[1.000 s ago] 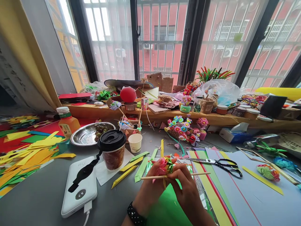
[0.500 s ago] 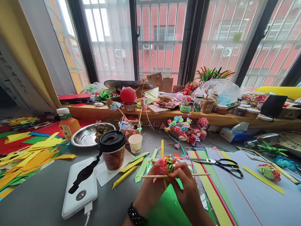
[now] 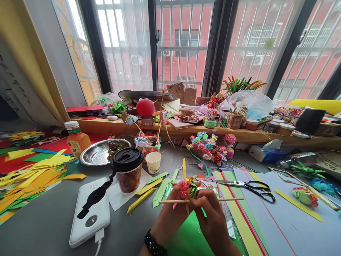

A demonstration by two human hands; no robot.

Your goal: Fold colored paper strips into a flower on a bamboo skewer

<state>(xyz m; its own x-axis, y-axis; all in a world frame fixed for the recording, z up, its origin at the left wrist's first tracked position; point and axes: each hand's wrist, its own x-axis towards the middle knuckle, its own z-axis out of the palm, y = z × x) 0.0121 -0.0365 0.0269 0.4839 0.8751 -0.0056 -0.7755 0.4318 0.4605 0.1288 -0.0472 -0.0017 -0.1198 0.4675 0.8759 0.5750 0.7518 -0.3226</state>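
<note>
A folded paper flower (image 3: 184,190) in pink, green and yellow is held in my left hand (image 3: 172,215), whose fingers curl round its base. My right hand (image 3: 211,213) pinches a thin wooden stick (image 3: 231,199) that lies level across both hands, just in front of the flower. A narrow yellow paper strip hangs below the stick, close to my right fingertips. Where exactly the strip meets the stick is hidden by the fingers. Under my hands lies a green sheet (image 3: 186,238). Folded yellow and green paper strips (image 3: 141,199) lie to the left of my hands.
A lidded coffee cup (image 3: 129,174), a white power bank (image 3: 89,217) and a paper cup (image 3: 153,163) stand or lie on the left. Scissors (image 3: 250,186) rest on coloured sheets at right, near another paper flower (image 3: 304,196). Crafts crowd the window ledge (image 3: 170,132).
The stick has shifted slightly to the right, and my right hand has moved a little with it. My left hand still holds the paper flower.
</note>
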